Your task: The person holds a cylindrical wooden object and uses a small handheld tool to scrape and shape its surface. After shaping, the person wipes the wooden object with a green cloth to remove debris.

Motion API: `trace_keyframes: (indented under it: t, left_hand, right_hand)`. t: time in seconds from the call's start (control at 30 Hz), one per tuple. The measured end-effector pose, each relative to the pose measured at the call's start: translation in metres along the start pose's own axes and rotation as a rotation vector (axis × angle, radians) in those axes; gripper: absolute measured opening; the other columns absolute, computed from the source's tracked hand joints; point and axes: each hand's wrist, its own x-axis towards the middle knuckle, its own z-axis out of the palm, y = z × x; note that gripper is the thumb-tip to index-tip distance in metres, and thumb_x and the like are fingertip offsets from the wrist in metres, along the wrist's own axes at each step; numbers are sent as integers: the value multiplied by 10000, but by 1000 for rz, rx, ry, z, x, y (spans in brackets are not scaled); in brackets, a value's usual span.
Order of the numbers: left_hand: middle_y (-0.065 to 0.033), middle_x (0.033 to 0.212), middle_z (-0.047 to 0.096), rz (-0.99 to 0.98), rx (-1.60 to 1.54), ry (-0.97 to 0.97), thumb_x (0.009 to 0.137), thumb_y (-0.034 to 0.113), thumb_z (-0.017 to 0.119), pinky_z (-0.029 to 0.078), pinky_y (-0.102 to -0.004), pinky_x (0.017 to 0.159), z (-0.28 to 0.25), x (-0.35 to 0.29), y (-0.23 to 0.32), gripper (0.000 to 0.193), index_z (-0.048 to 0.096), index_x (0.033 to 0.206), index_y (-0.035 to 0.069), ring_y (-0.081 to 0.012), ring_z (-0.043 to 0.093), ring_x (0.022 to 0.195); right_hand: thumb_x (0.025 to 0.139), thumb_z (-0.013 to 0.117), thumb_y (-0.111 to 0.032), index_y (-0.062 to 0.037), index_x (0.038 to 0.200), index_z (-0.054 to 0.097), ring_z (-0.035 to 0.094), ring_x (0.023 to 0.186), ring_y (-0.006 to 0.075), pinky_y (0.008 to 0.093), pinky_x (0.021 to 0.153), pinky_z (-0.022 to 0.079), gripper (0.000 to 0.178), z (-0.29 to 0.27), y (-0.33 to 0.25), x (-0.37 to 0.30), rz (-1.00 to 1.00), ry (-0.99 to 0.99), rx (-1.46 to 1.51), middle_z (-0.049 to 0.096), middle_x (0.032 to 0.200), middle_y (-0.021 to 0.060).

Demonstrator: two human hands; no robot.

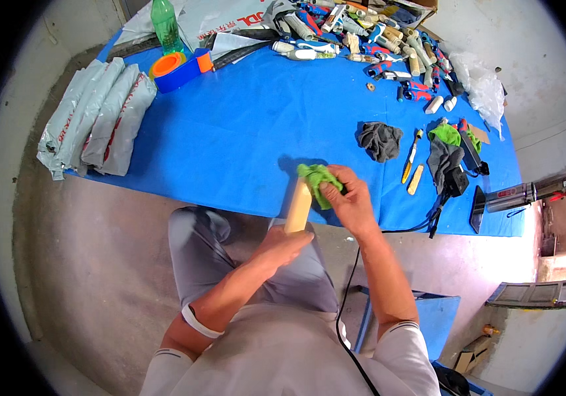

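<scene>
My left hand (pixel 282 247) is closed round the lower end of a long, smooth cream-coloured casing (pixel 298 208), held tilted at the table's front edge. Pinched in my right hand (pixel 354 203) is a bright green cloth (pixel 316 181), which lies against the casing's upper end and hides its tip. To the right on the blue-covered table (pixel 230 138) rest a crumpled dark grey cloth (pixel 380 140), a yellow-handled toothbrush (pixel 412 157) and a small cream piece (pixel 415 179).
Several handle-like casings (pixel 362 43) are heaped at the back right beside a clear plastic bag (pixel 481 86). Packed grey mailing bags (pixel 98 115), a blue tape dispenser (pixel 187 72) and a green bottle (pixel 165 30) stand left. A black cable (pixel 347 297) crosses my right side near a metal cylinder (pixel 510 197).
</scene>
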Motion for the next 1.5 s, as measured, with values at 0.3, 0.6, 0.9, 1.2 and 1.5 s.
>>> trace_keyframes:
  t: [0.3,0.6,0.9,1.2,1.5]
  left_hand:
    - [9,639,489,73,-224,-163,890,346,710,282,-254,450,-5,-5,-3,314,538,842,88,-61,392,494]
    - [10,647,483,97,-224,-223,910,354,688,280,-252,459,-9,-4,-7,307,523,852,102,-62,369,495]
    - [22,632,468,99,-183,-105,900,331,713,251,-252,452,-1,-6,-1,302,520,874,99,-55,366,509]
    - [27,649,483,63,-118,-35,899,263,698,264,-248,439,5,-7,6,232,555,899,81,-53,387,516]
    - [36,644,468,78,-48,24,889,216,671,272,-235,424,10,-11,14,185,547,848,86,-42,386,510]
  right_hand:
    - [838,684,1,27,1022,692,663,964,284,340,825,526,186,4,-9,4,-66,-45,-164,645,1132,163]
    - [878,663,32,-7,1163,673,651,907,210,300,783,511,287,8,-27,-26,-97,-237,-230,686,1043,117]
    - [955,617,-46,9,1139,656,623,917,144,301,777,524,195,13,-2,1,144,-25,97,674,1024,87]
    - [824,764,-27,-15,1106,714,636,860,206,299,723,519,287,22,-28,-21,-92,-82,-290,641,1005,119]
    - [830,730,-4,-9,1041,732,638,846,228,331,702,510,211,15,-26,-15,-126,-202,-291,652,916,132]
